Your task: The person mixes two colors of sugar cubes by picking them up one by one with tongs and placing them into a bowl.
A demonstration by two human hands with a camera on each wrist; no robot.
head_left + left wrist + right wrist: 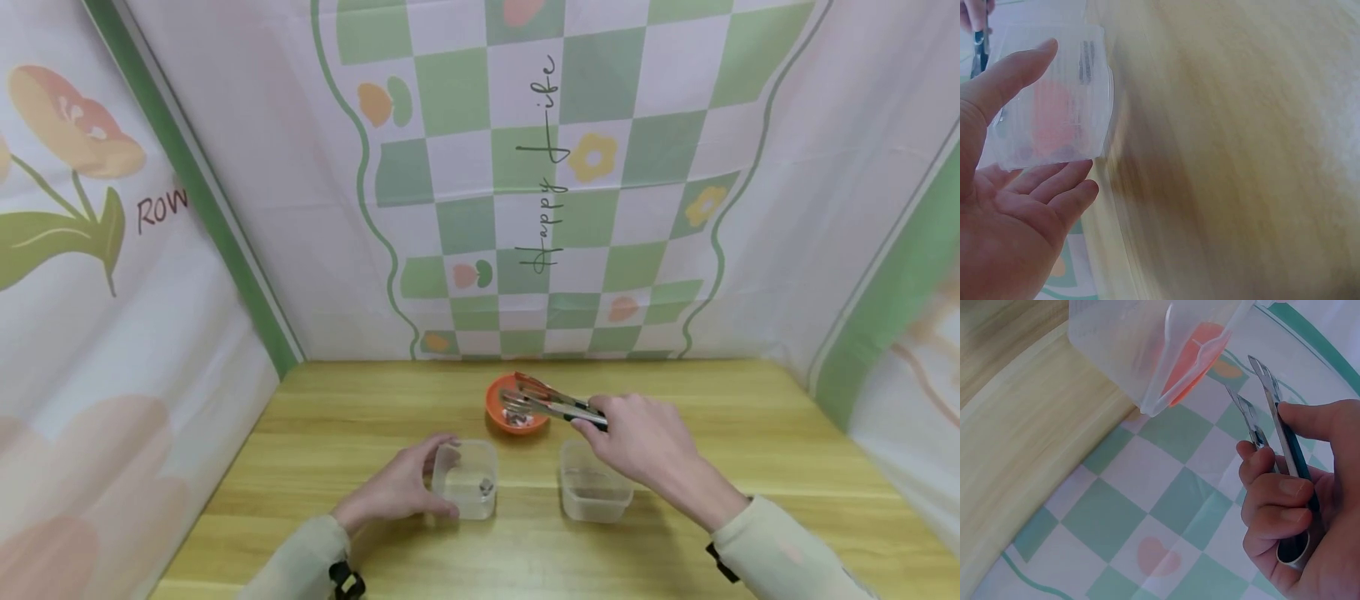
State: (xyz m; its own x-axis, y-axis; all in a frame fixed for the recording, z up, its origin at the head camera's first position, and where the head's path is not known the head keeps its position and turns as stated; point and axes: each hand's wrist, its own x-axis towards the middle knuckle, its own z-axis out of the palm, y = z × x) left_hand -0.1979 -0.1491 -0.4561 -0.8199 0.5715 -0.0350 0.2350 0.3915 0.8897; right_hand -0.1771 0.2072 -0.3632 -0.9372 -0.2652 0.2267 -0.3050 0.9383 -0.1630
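Observation:
My left hand point(405, 485) holds a clear plastic container point(467, 505) on the table, thumb along one side and fingers along the opposite side. A small dark, shiny piece point(487, 487) lies inside it. My right hand point(648, 437) grips metal tongs point(1294, 453) with dark handles, fingers wrapped around them. The tongs' two ends stand apart over an orange bowl point(492, 417) holding several small silvery pieces point(517, 419). In the left wrist view, the bowl shows blurred through the container's wall.
A second clear plastic container point(596, 507) stands below my right hand, to the right of the held one. The wooden table point(360, 400) ends at a printed cloth backdrop point(525, 325), with cloth walls on both sides.

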